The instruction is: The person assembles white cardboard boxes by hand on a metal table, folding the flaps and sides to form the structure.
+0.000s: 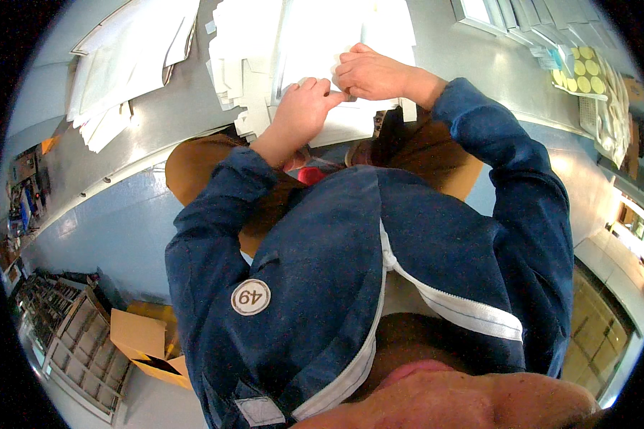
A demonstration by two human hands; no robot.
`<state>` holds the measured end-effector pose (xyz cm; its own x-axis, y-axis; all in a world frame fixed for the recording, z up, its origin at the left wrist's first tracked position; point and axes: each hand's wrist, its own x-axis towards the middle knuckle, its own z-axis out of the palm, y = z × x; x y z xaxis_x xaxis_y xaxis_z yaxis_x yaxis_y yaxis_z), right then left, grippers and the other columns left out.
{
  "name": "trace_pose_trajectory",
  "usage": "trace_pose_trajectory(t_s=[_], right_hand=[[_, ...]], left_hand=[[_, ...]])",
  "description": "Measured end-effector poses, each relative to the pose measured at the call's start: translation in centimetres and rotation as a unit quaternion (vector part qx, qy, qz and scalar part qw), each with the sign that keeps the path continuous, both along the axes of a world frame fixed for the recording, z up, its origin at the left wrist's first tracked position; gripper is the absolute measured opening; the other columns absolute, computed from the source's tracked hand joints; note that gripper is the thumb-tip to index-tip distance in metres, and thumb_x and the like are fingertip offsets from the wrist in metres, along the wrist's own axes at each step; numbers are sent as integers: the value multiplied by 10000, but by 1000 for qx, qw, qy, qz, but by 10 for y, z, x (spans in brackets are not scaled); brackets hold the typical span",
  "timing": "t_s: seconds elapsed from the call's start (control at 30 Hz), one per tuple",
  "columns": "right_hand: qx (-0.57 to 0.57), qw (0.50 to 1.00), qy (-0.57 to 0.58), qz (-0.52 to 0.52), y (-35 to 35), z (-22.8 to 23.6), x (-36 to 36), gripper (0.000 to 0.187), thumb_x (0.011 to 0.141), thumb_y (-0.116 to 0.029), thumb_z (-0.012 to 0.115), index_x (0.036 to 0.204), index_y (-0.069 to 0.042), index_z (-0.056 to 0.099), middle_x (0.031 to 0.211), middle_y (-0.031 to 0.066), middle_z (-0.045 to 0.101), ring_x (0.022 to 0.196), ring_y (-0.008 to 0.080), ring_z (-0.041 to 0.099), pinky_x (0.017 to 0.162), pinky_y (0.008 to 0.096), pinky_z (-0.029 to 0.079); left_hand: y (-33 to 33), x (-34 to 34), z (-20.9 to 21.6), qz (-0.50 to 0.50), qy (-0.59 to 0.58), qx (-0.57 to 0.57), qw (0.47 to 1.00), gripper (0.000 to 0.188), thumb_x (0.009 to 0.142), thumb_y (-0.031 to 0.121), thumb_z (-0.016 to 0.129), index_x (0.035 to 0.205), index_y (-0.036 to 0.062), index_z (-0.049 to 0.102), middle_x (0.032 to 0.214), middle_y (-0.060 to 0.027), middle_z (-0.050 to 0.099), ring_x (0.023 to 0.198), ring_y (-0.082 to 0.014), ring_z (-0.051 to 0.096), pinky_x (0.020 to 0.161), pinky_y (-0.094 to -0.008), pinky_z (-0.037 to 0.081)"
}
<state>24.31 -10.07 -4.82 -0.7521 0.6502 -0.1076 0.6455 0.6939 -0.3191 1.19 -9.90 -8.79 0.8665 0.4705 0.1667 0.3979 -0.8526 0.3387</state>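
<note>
At the near edge of the table, a pile of white paper sheets (247, 32) lies overlapping and overexposed. My left hand (304, 111) rests over the near part of the pile, fingers curled, its thumb reaching right toward the other hand. My right hand (372, 74) is closed just beside it, fingers bent inward over the same paper. The fingertips of both hands nearly meet above a bright white sheet (322, 43). Whatever sits between the fingers is too small and too glaring to make out.
More white papers (125, 57) are stacked at the far left of the metal table (186, 86). At the far right stand white folders (529, 18) and a sheet of round yellow stickers (587, 71). An open cardboard box (147, 336) and a metal rack (86, 350) are on the floor behind left.
</note>
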Motion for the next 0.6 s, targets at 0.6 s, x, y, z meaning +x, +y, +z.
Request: trace_pose_trajectory(t_s=[0.6], right_hand=[[138, 972, -89, -170, -70, 2, -39, 143, 841, -232, 681, 867, -112, 755, 894, 38, 690, 1030, 222, 657, 1195, 532, 303]], left_hand=[[2, 4, 19, 29, 36, -143, 989, 326, 812, 71, 706, 1122, 70, 605, 1076, -148, 653, 1087, -371, 613, 947, -483, 489]])
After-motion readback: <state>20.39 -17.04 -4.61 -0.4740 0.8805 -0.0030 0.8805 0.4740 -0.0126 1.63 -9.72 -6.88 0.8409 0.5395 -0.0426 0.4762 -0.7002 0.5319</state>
